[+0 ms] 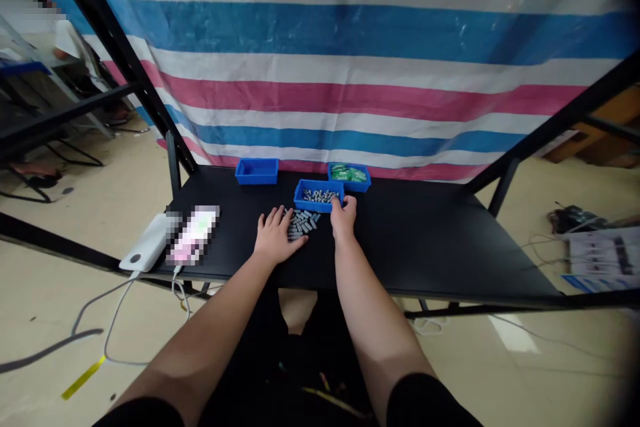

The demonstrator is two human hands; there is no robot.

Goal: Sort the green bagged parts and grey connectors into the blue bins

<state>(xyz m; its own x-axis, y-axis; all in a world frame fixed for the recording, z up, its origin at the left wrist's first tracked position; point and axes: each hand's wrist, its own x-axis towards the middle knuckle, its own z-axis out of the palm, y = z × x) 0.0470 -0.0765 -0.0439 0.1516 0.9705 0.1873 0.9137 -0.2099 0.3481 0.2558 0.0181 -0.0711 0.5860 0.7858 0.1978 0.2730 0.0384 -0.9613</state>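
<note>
Pegs (302,224) loose beside my left hand (274,237), fingers (275,217) released; right hand (344,219) on blue bin (307,205) rim, grip unclear. My careless nudge could tip bin, scatter pegs across tabletop (415,247).

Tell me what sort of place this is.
Probably a makeshift assembly workshop: a black-topped, metal-framed table, blue plastic bins of parts, and a pink, white and blue striped tarpaulin hung behind.
</note>
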